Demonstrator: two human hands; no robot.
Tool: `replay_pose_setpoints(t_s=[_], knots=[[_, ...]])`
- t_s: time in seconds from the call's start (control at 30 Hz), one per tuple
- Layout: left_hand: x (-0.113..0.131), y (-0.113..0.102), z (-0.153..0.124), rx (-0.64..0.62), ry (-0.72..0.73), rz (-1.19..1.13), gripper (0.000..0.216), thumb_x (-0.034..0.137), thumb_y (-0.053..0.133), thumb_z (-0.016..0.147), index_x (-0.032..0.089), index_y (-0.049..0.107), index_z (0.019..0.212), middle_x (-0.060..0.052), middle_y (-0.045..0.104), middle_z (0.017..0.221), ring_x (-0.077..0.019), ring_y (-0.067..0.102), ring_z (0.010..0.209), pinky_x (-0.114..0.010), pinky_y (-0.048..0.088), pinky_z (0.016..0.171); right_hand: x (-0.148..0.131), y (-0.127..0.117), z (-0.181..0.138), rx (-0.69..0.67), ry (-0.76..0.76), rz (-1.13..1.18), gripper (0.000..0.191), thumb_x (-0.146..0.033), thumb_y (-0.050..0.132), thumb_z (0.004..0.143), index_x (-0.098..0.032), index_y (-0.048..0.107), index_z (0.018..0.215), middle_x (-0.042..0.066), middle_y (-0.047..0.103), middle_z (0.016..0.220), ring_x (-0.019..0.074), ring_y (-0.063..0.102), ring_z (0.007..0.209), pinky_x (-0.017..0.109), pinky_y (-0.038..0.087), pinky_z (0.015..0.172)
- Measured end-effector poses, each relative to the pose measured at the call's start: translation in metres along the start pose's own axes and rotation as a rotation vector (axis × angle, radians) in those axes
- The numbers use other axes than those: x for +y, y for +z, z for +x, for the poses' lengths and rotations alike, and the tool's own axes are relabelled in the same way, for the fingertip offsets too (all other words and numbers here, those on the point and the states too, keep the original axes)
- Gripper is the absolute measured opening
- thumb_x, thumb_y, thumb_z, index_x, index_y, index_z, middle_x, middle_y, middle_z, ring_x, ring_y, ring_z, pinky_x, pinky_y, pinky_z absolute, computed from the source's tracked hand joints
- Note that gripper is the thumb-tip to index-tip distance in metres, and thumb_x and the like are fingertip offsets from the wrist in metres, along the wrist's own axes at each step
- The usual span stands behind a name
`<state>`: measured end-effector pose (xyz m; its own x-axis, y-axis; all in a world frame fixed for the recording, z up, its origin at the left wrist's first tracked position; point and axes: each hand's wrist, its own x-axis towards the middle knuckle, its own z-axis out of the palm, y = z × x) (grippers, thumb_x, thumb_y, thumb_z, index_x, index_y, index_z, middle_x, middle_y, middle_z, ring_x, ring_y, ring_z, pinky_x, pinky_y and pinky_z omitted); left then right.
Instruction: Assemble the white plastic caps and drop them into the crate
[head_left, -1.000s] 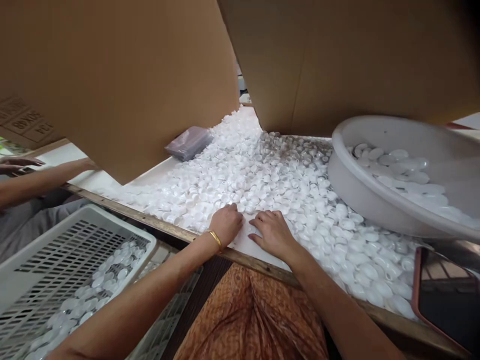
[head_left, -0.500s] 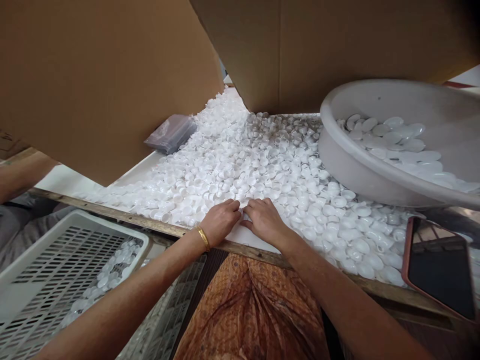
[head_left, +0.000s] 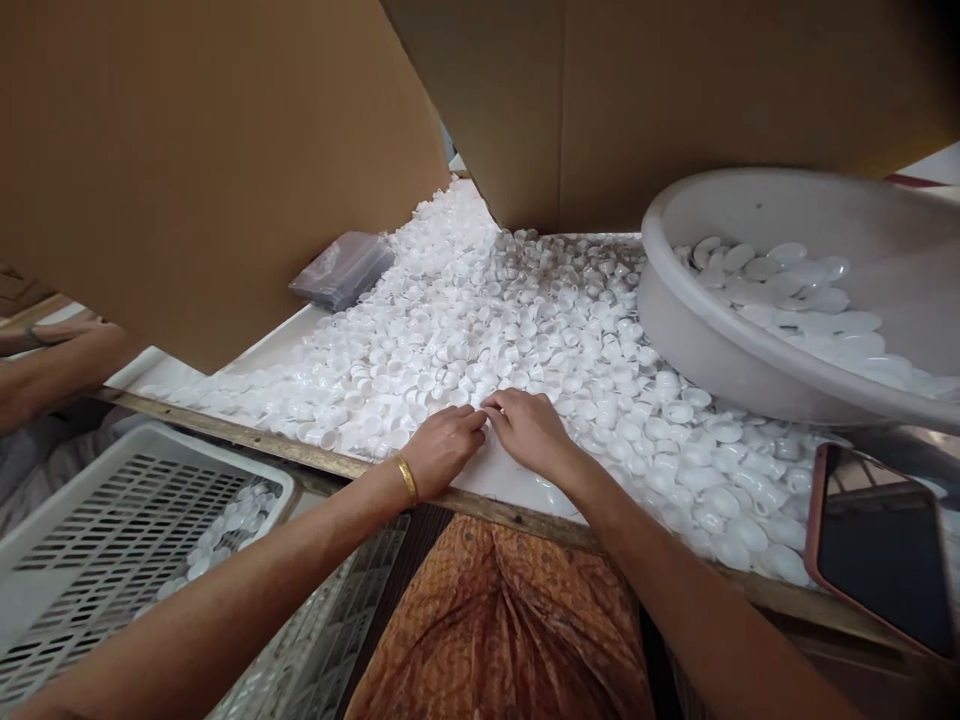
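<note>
A deep heap of small white plastic caps [head_left: 525, 330] covers the white table [head_left: 510, 478] in front of me. My left hand [head_left: 442, 448], with a gold bangle at the wrist, and my right hand [head_left: 529, 430] rest knuckles-up at the near edge of the heap. Their fingertips meet in a pinch over a cap or two. What exactly they pinch is too small to make out.
A grey basin [head_left: 720, 340] with larger white lids sits at the right. A phone [head_left: 885, 550] lies at the table's right edge. A slotted white crate [head_left: 97, 520] holding caps stands lower left. Cardboard boxes [head_left: 225, 160] rise behind. Another person's arm [head_left: 52, 360] is at far left.
My two hands have drawn together until the fingertips touch at the edge of the heap. The view has shifted slightly.
</note>
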<state>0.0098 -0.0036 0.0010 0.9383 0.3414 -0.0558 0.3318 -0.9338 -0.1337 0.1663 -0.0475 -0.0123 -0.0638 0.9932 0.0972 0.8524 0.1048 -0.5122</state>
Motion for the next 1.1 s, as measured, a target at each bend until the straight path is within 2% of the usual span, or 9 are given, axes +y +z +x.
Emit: replay_pose_setpoints(t_s=[0.13, 0.3, 0.5, 0.8, 1.0, 1.1], knots=[[0.002, -0.001, -0.004, 0.061, -0.065, 0.015, 0.013, 0.017, 0.047, 0.085, 0.014, 0.058, 0.078, -0.008, 0.054, 0.091, -0.0192, 0.047, 0.083, -0.031, 0.039, 0.069, -0.005, 0.004, 0.007, -0.005, 0.019, -0.080, 0.019, -0.024, 0.043, 0.088, -0.019, 0.060, 0.081, 0.004, 0.063, 0.089, 0.0183, 0.054, 0.089, 0.030, 0.029, 0.073], [-0.001, -0.002, -0.005, 0.036, -0.037, -0.057, 0.010, 0.016, 0.049, 0.084, 0.016, 0.058, 0.080, -0.005, 0.057, 0.086, -0.0177, 0.048, 0.077, -0.030, 0.041, 0.066, -0.004, 0.013, 0.005, 0.016, 0.017, -0.049, 0.015, -0.027, 0.047, 0.087, -0.021, 0.058, 0.079, 0.000, 0.064, 0.082, 0.0162, 0.055, 0.083, 0.030, 0.028, 0.072], [-0.005, -0.002, -0.001, -0.008, -0.010, -0.147, 0.011, 0.014, 0.047, 0.084, 0.016, 0.058, 0.087, -0.004, 0.059, 0.089, -0.0163, 0.049, 0.077, -0.029, 0.043, 0.069, -0.007, 0.019, 0.011, 0.013, 0.065, -0.088, 0.013, -0.020, 0.047, 0.084, -0.020, 0.057, 0.075, 0.000, 0.064, 0.075, 0.0172, 0.056, 0.080, 0.030, 0.028, 0.071], [-0.002, 0.012, -0.004, 0.043, 0.006, -0.165, 0.016, 0.016, 0.042, 0.086, 0.012, 0.057, 0.091, -0.007, 0.057, 0.088, -0.0179, 0.048, 0.075, -0.031, 0.043, 0.066, -0.005, 0.022, 0.010, 0.007, 0.066, -0.140, 0.018, -0.024, 0.043, 0.087, -0.020, 0.058, 0.076, 0.003, 0.063, 0.075, 0.0191, 0.054, 0.081, 0.033, 0.027, 0.072], [0.008, 0.013, -0.001, 0.027, -0.091, -0.128, 0.018, 0.014, 0.040, 0.086, 0.013, 0.058, 0.090, -0.008, 0.056, 0.087, -0.0174, 0.049, 0.079, -0.030, 0.043, 0.068, -0.003, 0.018, 0.007, -0.033, 0.070, -0.152, 0.020, -0.027, 0.043, 0.089, -0.020, 0.060, 0.081, 0.004, 0.064, 0.080, 0.0195, 0.053, 0.086, 0.033, 0.026, 0.074], [0.009, 0.009, -0.003, 0.056, -0.187, -0.170, 0.020, 0.018, 0.041, 0.087, 0.015, 0.060, 0.080, -0.005, 0.055, 0.080, -0.0150, 0.051, 0.076, -0.027, 0.041, 0.066, 0.000, 0.013, 0.000, 0.045, 0.054, -0.110, 0.025, -0.032, 0.041, 0.091, -0.021, 0.062, 0.081, 0.003, 0.066, 0.083, 0.0187, 0.052, 0.087, 0.033, 0.025, 0.077]])
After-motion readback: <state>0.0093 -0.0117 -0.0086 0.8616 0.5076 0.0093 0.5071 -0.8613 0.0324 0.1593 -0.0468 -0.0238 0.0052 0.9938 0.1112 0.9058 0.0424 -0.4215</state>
